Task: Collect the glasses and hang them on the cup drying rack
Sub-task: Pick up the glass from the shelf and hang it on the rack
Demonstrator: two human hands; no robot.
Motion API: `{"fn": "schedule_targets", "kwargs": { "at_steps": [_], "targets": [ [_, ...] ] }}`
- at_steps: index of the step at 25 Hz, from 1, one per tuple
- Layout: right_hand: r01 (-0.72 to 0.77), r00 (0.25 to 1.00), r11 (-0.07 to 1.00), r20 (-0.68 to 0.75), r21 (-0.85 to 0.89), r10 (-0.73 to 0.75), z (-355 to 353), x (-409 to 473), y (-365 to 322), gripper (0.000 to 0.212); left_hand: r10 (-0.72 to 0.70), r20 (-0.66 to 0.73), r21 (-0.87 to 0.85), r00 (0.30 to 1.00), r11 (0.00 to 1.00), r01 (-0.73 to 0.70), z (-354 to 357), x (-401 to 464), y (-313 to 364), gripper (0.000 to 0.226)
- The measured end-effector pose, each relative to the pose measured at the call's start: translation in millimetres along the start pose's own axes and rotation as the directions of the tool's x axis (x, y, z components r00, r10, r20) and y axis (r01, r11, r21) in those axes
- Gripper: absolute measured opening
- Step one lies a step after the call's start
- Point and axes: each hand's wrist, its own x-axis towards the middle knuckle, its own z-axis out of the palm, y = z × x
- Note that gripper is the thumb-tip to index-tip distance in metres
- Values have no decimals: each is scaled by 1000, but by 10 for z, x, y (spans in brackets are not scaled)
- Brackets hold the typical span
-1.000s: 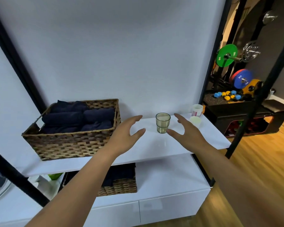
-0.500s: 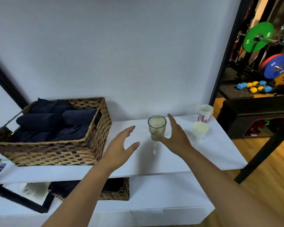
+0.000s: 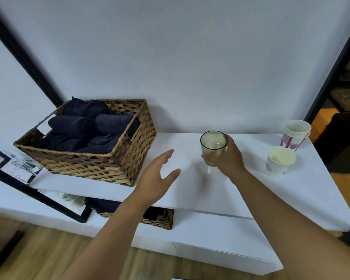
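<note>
The white tabletop (image 3: 190, 190) has bare surface across its middle, between the wicker basket (image 3: 109, 164) at its left end and the paper cups at its right; its front edge runs just under the left hand (image 3: 156, 178). A wall closes off the back. The basket holds rolled dark towels (image 3: 85, 130). Two stacked paper cups (image 3: 295, 136) stand near the right rear corner, and a single white paper cup (image 3: 279, 160) sits in front of them, near the right hand (image 3: 228, 158). That hand's grip is closed around a greenish, see-through glass (image 3: 213, 146), upright with its mouth up; whether its base touches the tabletop is hard to judge. The left hand hovers spread and empty, well apart from the glass.
</note>
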Motion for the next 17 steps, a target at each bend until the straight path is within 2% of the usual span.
{"fn": "schedule_targets", "kwargs": {
  "at_steps": [4,10,17],
  "targets": [
    [-20,999,991,35,129,15,74,43,29,94,-22,7,41,1000,999,21,-57,-44,36,65],
    [41,999,982,8,185,-43,72,-212,-1,83,-31,-16,96,999,995,32,-278,-104,40,61],
    [193,973,965,92,179,-212,82,-666,-817,81,47,-57,131,997,991,-39,-858,-415,172,58]
  ]
}}
